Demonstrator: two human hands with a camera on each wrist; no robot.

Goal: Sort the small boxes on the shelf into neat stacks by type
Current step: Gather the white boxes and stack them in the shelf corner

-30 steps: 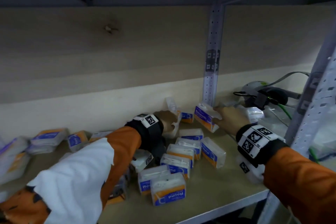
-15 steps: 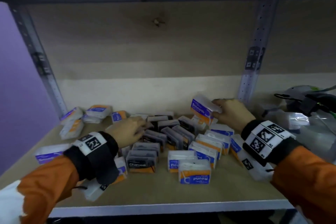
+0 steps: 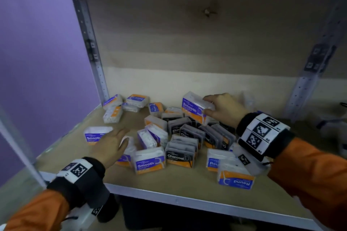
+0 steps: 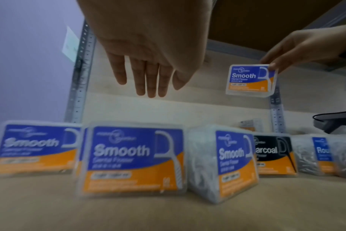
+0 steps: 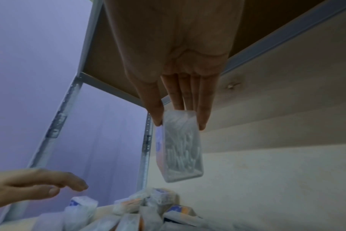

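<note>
Shelf [image 3: 178,189]: boxes jumbled centre frame, no stacks yet; sorting at early step.
Right hand [image 3: 224,108] pinches Smooth box [image 3: 195,108], lifted above pile, upper centre.
Left hand [image 3: 110,146] spread, empty, lower left.
Next, likely: place beside loose Smooth box [image 3: 94,135], left.

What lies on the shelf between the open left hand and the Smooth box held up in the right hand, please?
In the head view, a jumble of boxes lies between the left hand and the Smooth box that the right hand pinches: clear ones and dark Charcoal boxes.

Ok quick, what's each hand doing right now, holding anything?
Left hand: open, fingers straight, over the boxes, holding nothing.
Right hand: pinching a Smooth box, lifted above the pile.
</note>
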